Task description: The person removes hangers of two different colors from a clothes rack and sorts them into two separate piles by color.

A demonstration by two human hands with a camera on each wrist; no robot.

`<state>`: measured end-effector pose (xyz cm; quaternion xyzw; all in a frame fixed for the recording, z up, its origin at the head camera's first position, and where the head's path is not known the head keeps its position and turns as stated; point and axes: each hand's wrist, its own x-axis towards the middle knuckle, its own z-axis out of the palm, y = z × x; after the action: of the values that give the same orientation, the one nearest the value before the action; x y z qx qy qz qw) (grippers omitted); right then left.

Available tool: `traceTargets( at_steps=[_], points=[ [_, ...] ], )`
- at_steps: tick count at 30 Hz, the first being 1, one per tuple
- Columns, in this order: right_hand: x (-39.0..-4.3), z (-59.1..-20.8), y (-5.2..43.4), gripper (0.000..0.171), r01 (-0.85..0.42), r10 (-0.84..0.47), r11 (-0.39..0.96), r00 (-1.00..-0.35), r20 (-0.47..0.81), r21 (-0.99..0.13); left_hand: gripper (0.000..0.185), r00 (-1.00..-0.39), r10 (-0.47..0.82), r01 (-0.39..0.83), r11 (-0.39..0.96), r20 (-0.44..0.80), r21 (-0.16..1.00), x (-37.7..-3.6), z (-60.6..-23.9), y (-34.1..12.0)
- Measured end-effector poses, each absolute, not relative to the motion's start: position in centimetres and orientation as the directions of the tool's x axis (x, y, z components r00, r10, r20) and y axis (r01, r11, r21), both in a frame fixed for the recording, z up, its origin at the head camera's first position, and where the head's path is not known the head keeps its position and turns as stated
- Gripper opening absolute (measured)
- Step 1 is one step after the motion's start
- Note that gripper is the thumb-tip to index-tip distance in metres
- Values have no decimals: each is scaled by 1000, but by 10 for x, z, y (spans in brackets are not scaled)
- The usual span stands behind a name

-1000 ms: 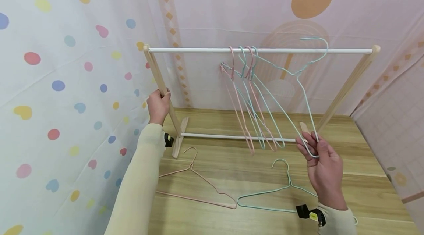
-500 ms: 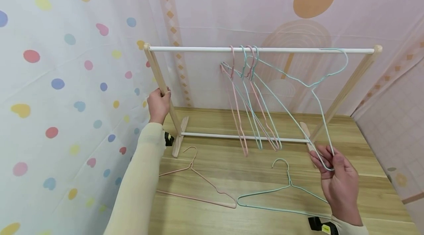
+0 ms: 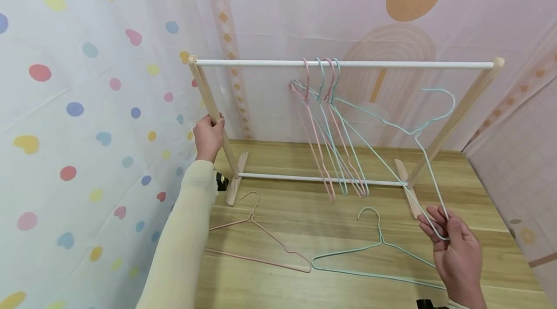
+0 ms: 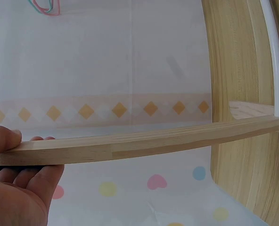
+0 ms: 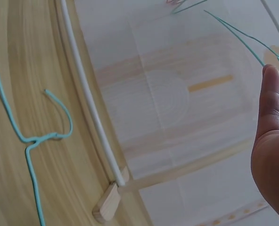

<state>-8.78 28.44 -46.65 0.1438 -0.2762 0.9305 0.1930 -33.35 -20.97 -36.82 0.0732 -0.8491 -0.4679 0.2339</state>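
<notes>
My left hand (image 3: 209,137) grips the wooden left upright (image 3: 202,84) of a clothes rack about midway up. In the left wrist view the thumb and fingers wrap that same upright (image 4: 130,147). My right hand (image 3: 459,258) pinches a light blue-green wire clothes hanger (image 3: 411,132) by one lower corner. The hanger is tilted in front of the rack's right half, its hook appearing below the white top bar (image 3: 261,63) and apart from it. Pink hangers (image 3: 307,81) and blue-green hangers (image 3: 322,81) hang near the bar's middle. The right wrist view shows my right hand (image 5: 274,146) only partly.
On the wood-grain surface (image 3: 261,289) lie a pink hanger (image 3: 270,237), left, and a green hanger (image 3: 380,239), right. A white lower bar (image 3: 278,178) joins the rack's feet. The right upright (image 3: 461,110) stands behind the held hanger. Patterned curtains surround the rack.
My right hand has moved right and down with the hanger, whose hook has dropped from above the top bar to below it. The left hand keeps its grip in the same place.
</notes>
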Motion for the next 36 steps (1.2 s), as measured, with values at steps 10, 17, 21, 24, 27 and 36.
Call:
traceTargets(
  at_steps=[10,17,21,24,27,36],
  points=[
    [-78,-481,299,37,-394,248,-729,-914,322,-559,25,-875,-336,120,546,348,829,-334,-368,-209],
    [-75,-492,308,39,-366,194,-767,-915,353,-527,26,-879,-336,116,538,339,835,-334,-367,-208],
    [-73,-496,314,41,-331,152,-795,-920,361,-509,25,-879,-337,115,537,338,835,-334,-366,-208],
    [-70,-499,319,42,-304,117,-793,-926,359,-528,25,-881,-337,111,535,332,838,-334,-367,-208],
    [-67,-502,325,44,-281,85,-785,-932,353,-552,25,-884,-338,107,530,324,841,-334,-367,-209],
    [-62,-513,345,52,-183,-64,-803,-920,387,-567,25,-881,-341,104,535,328,838,-334,-369,-210]
  ],
)
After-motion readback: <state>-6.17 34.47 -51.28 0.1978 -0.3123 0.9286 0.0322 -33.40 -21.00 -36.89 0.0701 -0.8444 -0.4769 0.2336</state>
